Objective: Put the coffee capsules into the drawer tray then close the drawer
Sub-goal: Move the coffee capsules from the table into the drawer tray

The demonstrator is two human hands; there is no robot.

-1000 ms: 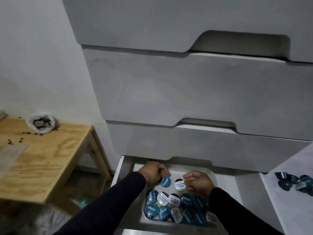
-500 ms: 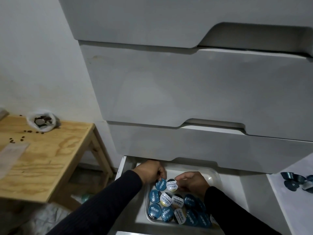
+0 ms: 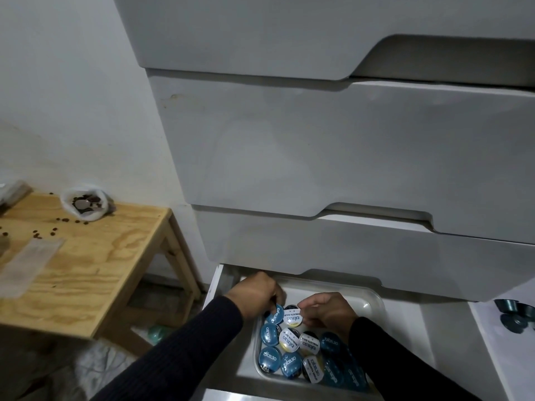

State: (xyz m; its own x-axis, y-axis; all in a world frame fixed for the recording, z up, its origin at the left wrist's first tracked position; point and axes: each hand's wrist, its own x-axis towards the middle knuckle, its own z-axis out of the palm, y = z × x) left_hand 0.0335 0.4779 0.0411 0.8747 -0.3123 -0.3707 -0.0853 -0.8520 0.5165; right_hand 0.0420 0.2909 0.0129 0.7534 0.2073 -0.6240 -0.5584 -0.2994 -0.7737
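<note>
The bottom drawer (image 3: pixel 440 337) of a white cabinet stands open. Inside it sits a white tray (image 3: pixel 367 299) holding several round coffee capsules (image 3: pixel 289 340) with blue or white-and-yellow lids. My left hand (image 3: pixel 256 293) reaches into the tray's far left and pinches a blue capsule (image 3: pixel 274 314) at its edge. My right hand (image 3: pixel 327 311) is beside it, fingers closed on a white-lidded capsule (image 3: pixel 293 316). Both capsules rest at the back row of the tray. Dark sleeves cover both forearms and hide part of the tray.
Several loose dark blue capsules (image 3: pixel 514 314) lie on a white surface at the right edge. A wooden table (image 3: pixel 95 256) stands to the left, with a white bag of coffee beans (image 3: pixel 85 205) and scattered beans. Three closed drawers (image 3: pixel 333 146) overhang the open one.
Both hands have shifted slightly left and together, bringing the blue and the white capsule side by side at the tray's back row. The view has tilted a little.
</note>
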